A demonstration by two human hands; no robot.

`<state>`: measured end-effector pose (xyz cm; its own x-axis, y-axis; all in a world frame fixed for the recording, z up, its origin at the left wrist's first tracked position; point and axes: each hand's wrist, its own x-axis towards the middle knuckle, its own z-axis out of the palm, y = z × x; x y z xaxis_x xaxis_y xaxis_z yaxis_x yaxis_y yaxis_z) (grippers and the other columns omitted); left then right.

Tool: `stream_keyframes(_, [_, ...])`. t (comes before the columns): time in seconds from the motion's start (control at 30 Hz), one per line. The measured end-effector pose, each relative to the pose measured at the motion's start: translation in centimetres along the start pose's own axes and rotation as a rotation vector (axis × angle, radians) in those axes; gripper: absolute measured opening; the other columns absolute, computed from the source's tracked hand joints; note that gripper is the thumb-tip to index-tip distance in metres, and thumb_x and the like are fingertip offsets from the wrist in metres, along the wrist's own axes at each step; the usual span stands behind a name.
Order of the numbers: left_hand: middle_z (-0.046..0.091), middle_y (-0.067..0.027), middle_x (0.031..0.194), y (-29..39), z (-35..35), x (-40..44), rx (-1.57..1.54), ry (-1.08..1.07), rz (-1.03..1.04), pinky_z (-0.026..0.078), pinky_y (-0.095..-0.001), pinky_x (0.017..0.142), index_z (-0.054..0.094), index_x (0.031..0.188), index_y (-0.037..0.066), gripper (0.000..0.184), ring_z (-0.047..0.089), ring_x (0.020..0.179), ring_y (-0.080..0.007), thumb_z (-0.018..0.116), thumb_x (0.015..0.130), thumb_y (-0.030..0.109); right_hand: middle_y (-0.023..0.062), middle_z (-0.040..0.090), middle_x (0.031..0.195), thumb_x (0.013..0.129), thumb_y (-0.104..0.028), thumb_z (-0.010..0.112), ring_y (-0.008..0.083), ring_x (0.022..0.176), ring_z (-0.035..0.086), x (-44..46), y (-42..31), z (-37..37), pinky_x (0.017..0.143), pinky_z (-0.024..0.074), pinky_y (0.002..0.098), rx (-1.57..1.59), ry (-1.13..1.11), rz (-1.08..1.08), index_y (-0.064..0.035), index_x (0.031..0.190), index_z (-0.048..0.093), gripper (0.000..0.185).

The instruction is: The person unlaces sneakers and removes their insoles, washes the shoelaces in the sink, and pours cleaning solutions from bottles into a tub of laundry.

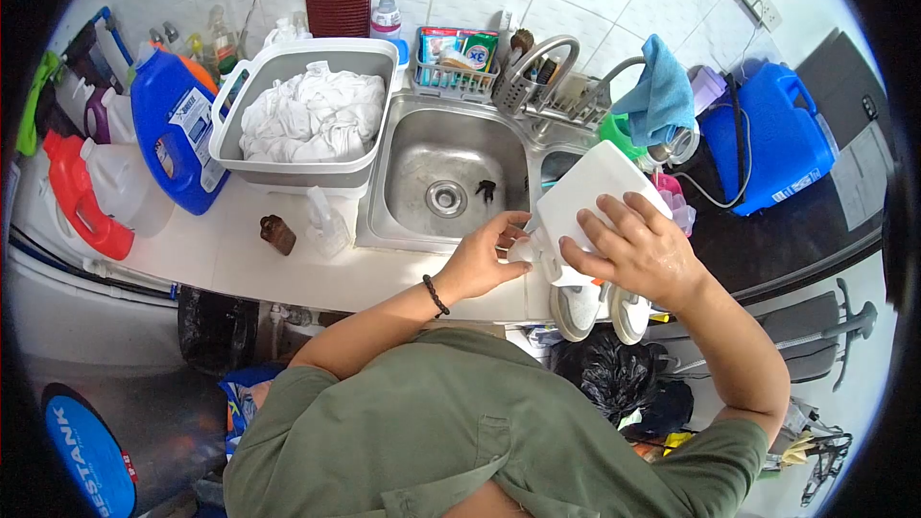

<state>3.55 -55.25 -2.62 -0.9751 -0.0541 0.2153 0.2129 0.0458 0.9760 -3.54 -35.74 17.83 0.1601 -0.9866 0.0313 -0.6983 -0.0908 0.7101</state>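
Note:
My right hand (628,249) grips a white boxy jug (600,182), its fingers spread over the near side. The jug is tilted, with its lower end toward my left hand. My left hand (487,259) is curled around a small whitish cup or cap (523,249), close against the jug's lower end. Whether liquid is flowing between them I cannot tell. To the left is the steel sink (408,149) with a small black item (486,191) in it. A grey-and-white tub (225,134) of white cloth (312,120) stands beyond the sink's left side.
A blue jug (177,125) and a red-handled jug (91,197) stand at the left. A clear plastic bag (328,225) and a brown block (277,235) lie near the counter edge. A blue cloth (662,91) hangs by the faucet (566,48). White shoes (576,312) sit below the jug.

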Motion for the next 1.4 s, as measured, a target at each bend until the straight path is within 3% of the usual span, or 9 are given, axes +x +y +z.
stream_keyframes(0.13, [0.069, -0.0108, 0.115, 0.1, 0.0, -0.1, -0.004, -0.003, -0.004, 0.057, -0.0366, 0.088, 0.048, 0.139, 0.008, 0.072, 0.069, 0.100, -0.0223, 0.082, 0.076, 0.012, 0.0011, 0.059, 0.117, 0.081, -0.024, 0.062, 0.0230, 0.115, 0.054, -0.3, -0.1, 0.4, 0.099, 0.0482, 0.0390, 0.007, 0.007, 0.010, -0.0269, 0.124, 0.054, 0.043])
stream_keyframes(0.23, [0.063, -0.0100, 0.116, 0.0, -0.1, 0.0, -0.018, -0.041, -0.025, 0.055, -0.0330, 0.090, 0.044, 0.144, 0.010, 0.075, 0.065, 0.107, -0.0191, 0.080, 0.079, 0.004, 0.0013, 0.059, 0.118, 0.081, -0.023, 0.062, 0.0234, 0.115, 0.054, -0.5, -0.1, 0.8, 0.099, 0.0485, 0.0393, 0.010, 0.016, 0.015, -0.0270, 0.124, 0.054, 0.044])
stream_keyframes(1.0, [0.064, -0.0106, 0.117, -1.3, 0.2, 0.3, 0.056, -0.015, -0.065, 0.056, -0.0347, 0.091, 0.044, 0.143, 0.009, 0.074, 0.066, 0.108, -0.0205, 0.081, 0.079, 0.006, 0.0013, 0.060, 0.117, 0.082, -0.022, 0.061, 0.0232, 0.114, 0.056, -0.8, -0.2, 1.4, 0.098, 0.0485, 0.0393, 0.044, 0.002, 0.044, -0.0267, 0.124, 0.054, 0.043])
stream_keyframes(1.2, [0.064, -0.0102, 0.119, -1.1, -0.5, -0.1, 0.031, 0.025, -0.029, 0.055, -0.0344, 0.092, 0.045, 0.141, 0.009, 0.071, 0.065, 0.109, -0.0198, 0.079, 0.080, 0.002, 0.0017, 0.060, 0.119, 0.083, -0.019, 0.061, 0.0239, 0.116, 0.056, -1.4, -1.1, 3.3, 0.102, 0.0445, 0.0447, 0.137, 0.017, 0.206, -0.0292, 0.126, 0.057, 0.044])
stream_keyframes(1.4, [0.064, -0.0083, 0.121, -1.0, -2.2, -1.6, -0.032, 0.139, 0.014, 0.054, -0.0316, 0.093, 0.047, 0.137, 0.008, 0.066, 0.064, 0.112, -0.0175, 0.078, 0.081, -0.004, 0.0039, 0.060, 0.122, 0.065, -0.013, 0.079, 0.0279, 0.118, 0.055, -1.5, -2.8, 5.1, 0.102, 0.0394, 0.0488, 0.471, 0.024, 0.535, -0.0213, 0.126, 0.060, 0.065])
